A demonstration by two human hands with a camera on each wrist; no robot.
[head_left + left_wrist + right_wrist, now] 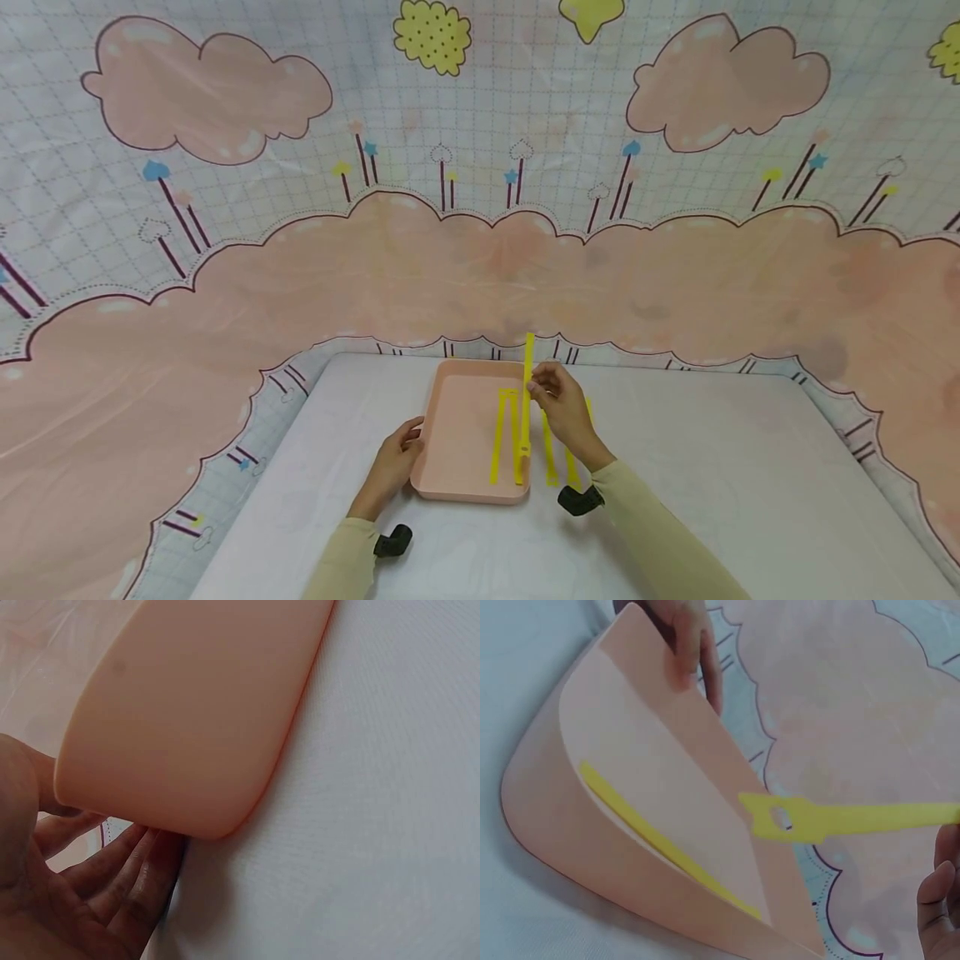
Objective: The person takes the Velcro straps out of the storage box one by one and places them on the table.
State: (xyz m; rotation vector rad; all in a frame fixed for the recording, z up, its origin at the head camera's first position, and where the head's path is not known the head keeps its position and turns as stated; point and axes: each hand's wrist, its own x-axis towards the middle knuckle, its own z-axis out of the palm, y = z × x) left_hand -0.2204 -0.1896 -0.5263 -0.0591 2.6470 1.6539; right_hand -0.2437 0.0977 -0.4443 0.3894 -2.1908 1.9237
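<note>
My left hand (392,460) grips the left wall of a shallow pink tray (461,437), thumb at the rim and fingers against the outside. Between thumb and fingertips, my right hand (564,410) pinches a yellow hook-and-loop cable tie (527,408) above the tray's right side. It stands nearly upright in the head view, with its slotted head low; the right wrist view shows the hole in that head (795,820). Inside the tray lie a few more yellow ties (497,442), near its right wall.
Right of the tray, beneath my right forearm, further yellow ties (550,454) lie on the white table (712,467). Black wrist mounts (580,501) stick out inward from both sleeves. A cloud-patterned cloth (525,267) hangs behind the table.
</note>
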